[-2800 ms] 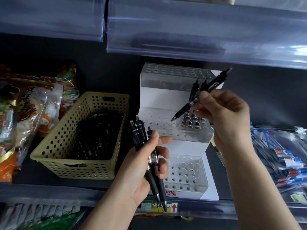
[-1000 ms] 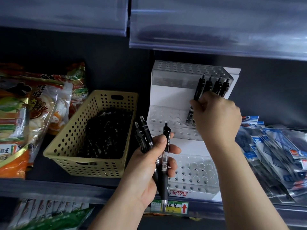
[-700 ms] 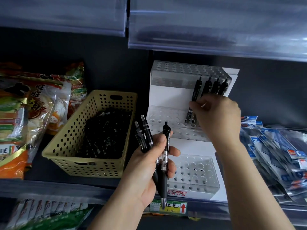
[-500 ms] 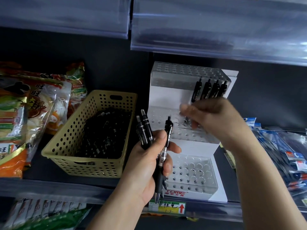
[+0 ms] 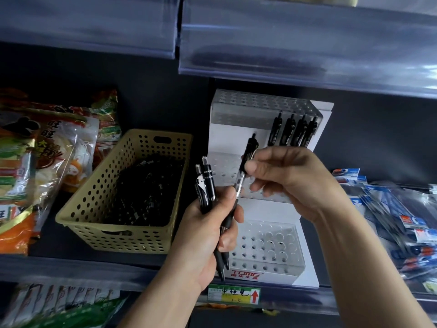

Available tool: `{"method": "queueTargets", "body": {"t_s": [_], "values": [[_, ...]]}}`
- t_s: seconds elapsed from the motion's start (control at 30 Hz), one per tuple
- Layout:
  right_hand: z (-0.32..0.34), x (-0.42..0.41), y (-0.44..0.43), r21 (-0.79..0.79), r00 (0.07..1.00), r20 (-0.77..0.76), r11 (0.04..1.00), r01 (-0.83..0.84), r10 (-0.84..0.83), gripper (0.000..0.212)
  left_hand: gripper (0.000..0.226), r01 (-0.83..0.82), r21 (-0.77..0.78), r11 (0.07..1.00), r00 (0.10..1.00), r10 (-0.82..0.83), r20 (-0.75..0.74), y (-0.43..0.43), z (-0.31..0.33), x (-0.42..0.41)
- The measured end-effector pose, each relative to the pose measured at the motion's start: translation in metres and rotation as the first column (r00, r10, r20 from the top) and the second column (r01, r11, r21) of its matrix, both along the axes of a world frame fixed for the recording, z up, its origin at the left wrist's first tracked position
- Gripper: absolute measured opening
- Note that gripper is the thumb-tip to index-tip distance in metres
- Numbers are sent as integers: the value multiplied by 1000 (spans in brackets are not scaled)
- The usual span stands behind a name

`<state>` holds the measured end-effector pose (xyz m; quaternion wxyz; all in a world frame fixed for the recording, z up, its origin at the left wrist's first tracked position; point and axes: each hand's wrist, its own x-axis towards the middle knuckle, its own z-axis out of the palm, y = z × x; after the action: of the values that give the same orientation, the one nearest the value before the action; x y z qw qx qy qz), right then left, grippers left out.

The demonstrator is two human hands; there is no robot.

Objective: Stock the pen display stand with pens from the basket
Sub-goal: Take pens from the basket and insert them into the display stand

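Note:
A white three-tier pen display stand [image 5: 238, 136] with clear perforated trays sits on the shelf. Several black pens [image 5: 293, 131] stand at the right end of its middle tier. My left hand [image 5: 208, 230] grips a few black pens [image 5: 205, 183] upright in front of the stand. My right hand [image 5: 290, 178] pinches the upper part of one black pen [image 5: 248, 157] whose lower end still lies in my left hand. A tan perforated basket [image 5: 94, 207] full of black pens [image 5: 146, 190] stands to the left of the stand.
Snack bags [image 5: 42, 157] are stacked left of the basket. Blue packaged stationery [image 5: 392, 218] lies right of the stand. An upper shelf with a clear price rail [image 5: 295, 43] hangs overhead. A price label [image 5: 234, 295] is fixed on the front rail.
My right hand left the pens it set in the middle tier, came down left to my left hand and took hold of one pen from the bundle there.

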<state>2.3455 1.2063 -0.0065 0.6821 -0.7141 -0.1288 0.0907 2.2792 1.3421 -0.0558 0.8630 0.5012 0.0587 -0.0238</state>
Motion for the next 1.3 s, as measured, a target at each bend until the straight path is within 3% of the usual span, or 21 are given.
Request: {"method": "queueTargets", "body": {"t_s": [0.13, 0.2, 0.27, 0.37, 0.43, 0.5, 0.6, 0.83, 1.03, 1.2, 1.3], "values": [[-5, 1, 4, 43, 996, -56, 997, -64, 66, 17, 16, -37, 11, 999, 999, 37, 31, 0, -1, 1], [-5, 3, 2, 146, 1000, -1, 989, 6, -6, 11, 25, -42, 24, 999, 999, 42, -9, 1, -2, 1], [-3, 7, -1, 270, 979, 86, 951, 154, -183, 11, 31, -43, -5, 999, 997, 43, -61, 2, -2, 0], [-3, 12, -4, 370, 872, 214, 863, 344, -440, 14, 24, -14, -44, 999, 996, 10, -90, 3, -1, 0], [-7, 15, -2, 342, 786, 311, 835, 432, -534, 16, 35, -38, -42, 998, 992, 33, -119, 4, -4, 1], [-14, 17, 0, 284, 696, 422, 814, 506, -581, 15, 28, -80, -43, 996, 987, 74, -141, 5, -6, 2], [-22, 20, 3, 202, 594, 545, 780, 592, -591, 16, 17, -134, -85, 987, 985, 123, -122, 4, -5, 1], [-23, 22, 6, 123, 478, 647, 700, 704, -594, 15, 11, -122, -111, 986, 987, 109, -117, 6, -3, 1], [-25, 26, 13, -8, 463, 712, 653, 757, -528, 6, 13, -118, -113, 987, 987, 105, -119, 8, -4, 1], [-27, 27, 17, -62, 379, 826, 602, 796, -417, 22, 14, -118, -112, 987, 987, 104, -126, 10, -5, 1], [-25, 30, 14, -103, 339, 862, 525, 845, -377, 27, 14, -117, -117, 986, 987, 102, -126, 12, -5, 0]]}}
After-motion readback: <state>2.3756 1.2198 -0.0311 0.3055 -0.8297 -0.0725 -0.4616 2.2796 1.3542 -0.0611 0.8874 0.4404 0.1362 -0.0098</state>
